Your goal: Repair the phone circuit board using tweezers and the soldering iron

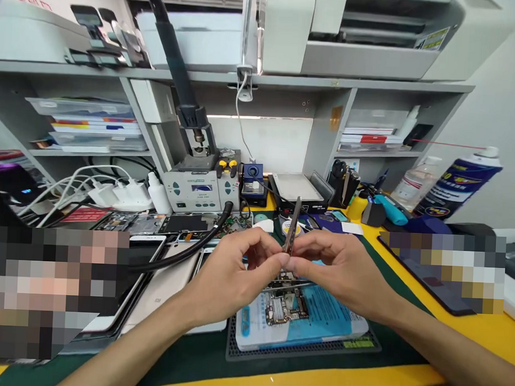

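Observation:
My left hand (234, 271) and my right hand (343, 271) meet at the middle of the bench, fingertips pinched together. Between them they hold a thin dark strip-like part (296, 214), standing almost upright; it may be a circuit board seen edge-on. Below my fingers, a phone circuit board (289, 308) lies on a white and blue packet (337, 324). A thin metal tool (294, 286), perhaps tweezers, crosses above that board, partly hidden by my hands. Under the packet lies a dark ridged mat (304, 354).
Several phones and tablets (159, 291) lie to the left, crossed by a black hose (187, 249). Behind stands a grey soldering station (198, 190). A blue spray can (458, 182) and a clear bottle (415, 183) stand right. A dark flat panel (420, 271) lies nearer.

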{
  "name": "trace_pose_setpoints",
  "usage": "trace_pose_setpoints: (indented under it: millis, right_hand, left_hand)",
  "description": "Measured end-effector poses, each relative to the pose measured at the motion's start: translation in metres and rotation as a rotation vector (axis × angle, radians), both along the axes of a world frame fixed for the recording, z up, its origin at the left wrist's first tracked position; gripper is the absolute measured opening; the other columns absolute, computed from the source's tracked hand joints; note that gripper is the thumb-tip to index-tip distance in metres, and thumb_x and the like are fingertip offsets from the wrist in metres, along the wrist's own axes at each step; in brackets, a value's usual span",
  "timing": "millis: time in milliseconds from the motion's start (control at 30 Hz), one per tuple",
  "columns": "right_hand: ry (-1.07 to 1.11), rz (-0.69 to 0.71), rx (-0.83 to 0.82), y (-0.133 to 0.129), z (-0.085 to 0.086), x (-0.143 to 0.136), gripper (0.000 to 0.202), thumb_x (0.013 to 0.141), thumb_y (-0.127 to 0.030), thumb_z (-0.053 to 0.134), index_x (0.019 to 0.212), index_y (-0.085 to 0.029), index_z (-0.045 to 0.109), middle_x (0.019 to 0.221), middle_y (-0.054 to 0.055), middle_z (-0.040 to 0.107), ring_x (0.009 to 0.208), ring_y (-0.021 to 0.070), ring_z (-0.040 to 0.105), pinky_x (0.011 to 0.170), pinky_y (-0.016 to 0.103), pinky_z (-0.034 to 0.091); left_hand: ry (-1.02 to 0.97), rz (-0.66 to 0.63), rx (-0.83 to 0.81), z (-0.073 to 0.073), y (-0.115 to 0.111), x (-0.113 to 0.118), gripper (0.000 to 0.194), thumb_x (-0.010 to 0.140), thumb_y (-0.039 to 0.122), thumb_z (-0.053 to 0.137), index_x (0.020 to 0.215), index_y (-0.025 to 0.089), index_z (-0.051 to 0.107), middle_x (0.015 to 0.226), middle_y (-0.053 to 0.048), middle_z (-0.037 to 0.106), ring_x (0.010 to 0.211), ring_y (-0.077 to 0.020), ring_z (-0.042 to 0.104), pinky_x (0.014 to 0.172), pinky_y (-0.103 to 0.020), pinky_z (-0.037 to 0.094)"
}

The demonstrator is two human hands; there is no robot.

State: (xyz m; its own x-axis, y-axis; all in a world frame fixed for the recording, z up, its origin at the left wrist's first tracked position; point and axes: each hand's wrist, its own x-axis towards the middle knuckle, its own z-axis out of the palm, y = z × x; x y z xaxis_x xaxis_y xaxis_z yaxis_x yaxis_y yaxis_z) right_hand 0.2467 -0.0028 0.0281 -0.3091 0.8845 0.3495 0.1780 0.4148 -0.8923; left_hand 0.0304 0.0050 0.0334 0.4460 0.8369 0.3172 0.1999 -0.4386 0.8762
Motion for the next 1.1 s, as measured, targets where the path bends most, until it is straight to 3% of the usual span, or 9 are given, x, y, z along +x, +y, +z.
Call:
trace_pose_setpoints:
  millis: [167, 267, 467, 633, 767, 800, 867, 1000, 1100]
  right_hand:
    - [-0.078, -0.047, 0.047, -0.005, -0.004, 0.001, 0.004, 0.089, -0.030, 0.085, 0.088, -0.027, 0.082, 0.082, -0.002, 0.080, 0.073, 0.0160, 0.073, 0.065, 0.023, 0.059]
    - [-0.103, -0.053, 0.066, -0.007, -0.005, 0.001, 0.002, 0.091, -0.030, 0.082, 0.091, -0.029, 0.084, 0.084, 0.000, 0.082, 0.076, 0.0203, 0.078, 0.066, 0.027, 0.062]
    - [-0.139, -0.071, 0.185, -0.001, -0.006, 0.004, 0.016, 0.087, -0.022, 0.085, 0.099, -0.033, 0.086, 0.085, -0.001, 0.085, 0.071, 0.0228, 0.082, 0.062, 0.027, 0.067]
    - [-0.268, -0.056, 0.326, -0.006, -0.010, 0.008, 0.029, 0.092, -0.024, 0.081, 0.117, -0.038, 0.083, 0.096, -0.001, 0.087, 0.069, 0.0225, 0.082, 0.068, 0.030, 0.069]
    - [-0.226, -0.233, 0.372, -0.020, -0.020, 0.012, 0.046, 0.089, -0.027, 0.084, 0.130, -0.044, 0.075, 0.109, 0.000, 0.085, 0.088, 0.0271, 0.082, 0.087, 0.039, 0.068]
    - [-0.211, -0.240, 0.362, -0.022, -0.020, 0.012, 0.041, 0.091, -0.030, 0.083, 0.128, -0.046, 0.075, 0.108, 0.000, 0.085, 0.090, 0.0267, 0.081, 0.086, 0.039, 0.067]
    - [-0.190, -0.202, 0.344, -0.022, -0.018, 0.011, 0.035, 0.094, -0.034, 0.081, 0.127, -0.046, 0.075, 0.102, 0.000, 0.083, 0.089, 0.0251, 0.079, 0.078, 0.035, 0.066]
    - [-0.172, -0.092, 0.316, -0.013, -0.009, 0.001, 0.028, 0.095, -0.040, 0.080, 0.122, -0.043, 0.075, 0.081, 0.000, 0.076, 0.062, 0.0178, 0.067, 0.053, 0.030, 0.057]
    - [-0.169, -0.098, 0.234, -0.009, -0.007, -0.008, 0.016, 0.098, -0.041, 0.076, 0.114, -0.037, 0.076, 0.078, 0.000, 0.075, 0.057, 0.0172, 0.067, 0.047, 0.029, 0.055]
  left_hand:
    - [-0.017, -0.015, -0.072, -0.006, -0.002, 0.000, 0.022, 0.098, 0.037, 0.066, 0.087, 0.018, 0.069, 0.074, 0.001, 0.061, 0.067, -0.0115, 0.050, 0.059, -0.023, 0.041]
    - [-0.038, -0.011, -0.085, -0.009, -0.006, 0.002, 0.017, 0.098, 0.034, 0.067, 0.088, 0.019, 0.069, 0.070, 0.004, 0.060, 0.063, -0.0093, 0.050, 0.057, -0.021, 0.041]
    - [-0.022, 0.017, -0.018, -0.010, -0.007, 0.003, 0.007, 0.098, 0.026, 0.068, 0.092, 0.024, 0.071, 0.074, 0.006, 0.062, 0.063, -0.0070, 0.053, 0.055, -0.016, 0.044]
    - [-0.030, 0.055, 0.058, -0.015, -0.007, 0.005, 0.009, 0.097, 0.022, 0.069, 0.089, 0.024, 0.070, 0.072, 0.007, 0.063, 0.062, -0.0067, 0.056, 0.055, -0.015, 0.046]
    - [-0.005, 0.073, 0.155, -0.020, -0.006, 0.006, 0.008, 0.097, 0.020, 0.069, 0.094, 0.027, 0.069, 0.081, 0.009, 0.070, 0.067, -0.0064, 0.063, 0.060, -0.017, 0.050]
    - [0.000, 0.070, 0.176, -0.020, -0.006, 0.006, 0.009, 0.097, 0.019, 0.070, 0.096, 0.028, 0.069, 0.083, 0.010, 0.071, 0.068, -0.0061, 0.064, 0.061, -0.016, 0.050]
    - [-0.009, 0.060, 0.201, -0.019, -0.006, 0.005, 0.012, 0.097, 0.018, 0.072, 0.097, 0.029, 0.068, 0.085, 0.010, 0.072, 0.069, -0.0059, 0.065, 0.062, -0.016, 0.052]
    - [-0.043, 0.064, 0.181, -0.013, -0.007, 0.004, 0.011, 0.098, 0.019, 0.073, 0.091, 0.026, 0.068, 0.083, 0.009, 0.072, 0.073, -0.0071, 0.069, 0.064, -0.017, 0.054]
    - [-0.043, 0.044, 0.165, -0.012, -0.009, 0.005, 0.012, 0.097, 0.016, 0.073, 0.090, 0.024, 0.068, 0.084, 0.010, 0.072, 0.077, -0.0060, 0.070, 0.070, -0.016, 0.055]
